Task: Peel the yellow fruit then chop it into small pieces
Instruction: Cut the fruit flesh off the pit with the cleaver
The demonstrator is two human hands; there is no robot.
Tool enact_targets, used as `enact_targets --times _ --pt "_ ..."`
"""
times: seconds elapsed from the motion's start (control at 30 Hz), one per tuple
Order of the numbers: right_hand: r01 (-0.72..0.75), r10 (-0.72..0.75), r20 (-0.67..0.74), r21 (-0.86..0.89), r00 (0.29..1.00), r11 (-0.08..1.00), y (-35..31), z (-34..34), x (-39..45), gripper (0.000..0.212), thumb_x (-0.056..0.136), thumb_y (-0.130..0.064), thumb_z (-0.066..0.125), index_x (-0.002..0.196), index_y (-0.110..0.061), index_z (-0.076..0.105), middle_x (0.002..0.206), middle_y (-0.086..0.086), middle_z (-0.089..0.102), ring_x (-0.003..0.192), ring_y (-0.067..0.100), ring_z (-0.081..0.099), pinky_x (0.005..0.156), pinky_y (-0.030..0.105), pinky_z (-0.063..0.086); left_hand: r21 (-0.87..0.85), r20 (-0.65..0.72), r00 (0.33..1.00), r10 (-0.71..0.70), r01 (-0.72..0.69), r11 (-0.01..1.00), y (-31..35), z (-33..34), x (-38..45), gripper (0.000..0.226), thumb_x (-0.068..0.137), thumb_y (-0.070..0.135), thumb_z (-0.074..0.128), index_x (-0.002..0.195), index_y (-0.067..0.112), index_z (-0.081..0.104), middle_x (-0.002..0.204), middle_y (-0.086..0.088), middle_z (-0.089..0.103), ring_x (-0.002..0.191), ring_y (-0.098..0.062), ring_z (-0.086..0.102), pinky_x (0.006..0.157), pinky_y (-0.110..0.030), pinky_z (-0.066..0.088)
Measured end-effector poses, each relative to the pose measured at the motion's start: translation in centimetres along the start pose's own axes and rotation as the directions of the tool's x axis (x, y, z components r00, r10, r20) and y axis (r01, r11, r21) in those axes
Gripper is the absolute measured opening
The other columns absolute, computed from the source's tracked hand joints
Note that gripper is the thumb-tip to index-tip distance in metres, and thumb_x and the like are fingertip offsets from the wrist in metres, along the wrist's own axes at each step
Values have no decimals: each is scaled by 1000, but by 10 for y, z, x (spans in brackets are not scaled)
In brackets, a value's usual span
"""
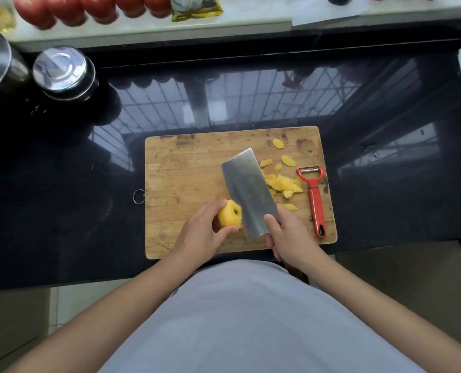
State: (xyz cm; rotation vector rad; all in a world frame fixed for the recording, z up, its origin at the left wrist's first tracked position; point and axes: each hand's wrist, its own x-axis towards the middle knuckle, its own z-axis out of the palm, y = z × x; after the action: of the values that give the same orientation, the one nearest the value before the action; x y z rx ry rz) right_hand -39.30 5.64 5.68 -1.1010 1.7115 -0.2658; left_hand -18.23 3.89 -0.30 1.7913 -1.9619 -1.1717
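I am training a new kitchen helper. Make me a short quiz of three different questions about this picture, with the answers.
1. True or false: the red peeler lies on the cutting board.
2. Which of the hands grips the cleaver?
3. The left hand holds: A) yellow fruit, B) peeler, C) nothing.

Key:
1. True, at its right edge.
2. The right hand.
3. A.

i see the peeled yellow fruit (229, 214) as a wet, faceted lump with a dark hollow in its cut face, near the board's front edge. its cut yellow pieces (282, 183) lie scattered to the right.
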Motion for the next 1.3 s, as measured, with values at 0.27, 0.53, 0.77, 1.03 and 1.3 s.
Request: enact_targets --times 0.27,0.53,0.77,1.03,1.3 --pt "76 -57 -284 54 957 996 -9 -5 8 29 104 -38 38 89 -17 50 77 17 62 69 39 60 59 53 52 33 14 1000 1 -2 999 1 -1 1 64 89 41 79 144 25 51 137 11 56 113 -2 47 93 -22 38" --pt "47 -30 -229 72 973 996 -8 7 17 26 106 -33 40 89 -18 50 73 8 65 59 21 59 59 44 52 32 5 1000 15 -15 999 0 1 0 64 89 41 79 144 25 50 138 11 55 114 0 46 94 -23 39" --pt "68 -43 -233 99 972 993 -9 10 21 25 108 -33 40 92 -16 51 76 9 66 57 15 57 56 39 50 20 -3 999 38 -38 999 -1 1 1 65 89 39 79 145 22 52 141 7 56 122 -8 50 101 -26 42" --pt "86 -52 -238 133 970 987 -7 13 19 24 107 -31 41 89 -18 50 69 6 62 49 10 53 50 31 45 18 -4 1000 21 -21 1000 -4 2 1 66 88 42 79 145 23 51 138 9 56 115 -2 46 98 -25 42" --pt "65 -20 -254 172 967 983 -10 15 19 24 107 -29 41 92 -13 51 67 7 62 47 11 53 46 29 46 21 -1 1000 29 -29 999 -4 2 1 66 88 41 80 145 23 52 139 8 56 114 0 44 95 -21 37"
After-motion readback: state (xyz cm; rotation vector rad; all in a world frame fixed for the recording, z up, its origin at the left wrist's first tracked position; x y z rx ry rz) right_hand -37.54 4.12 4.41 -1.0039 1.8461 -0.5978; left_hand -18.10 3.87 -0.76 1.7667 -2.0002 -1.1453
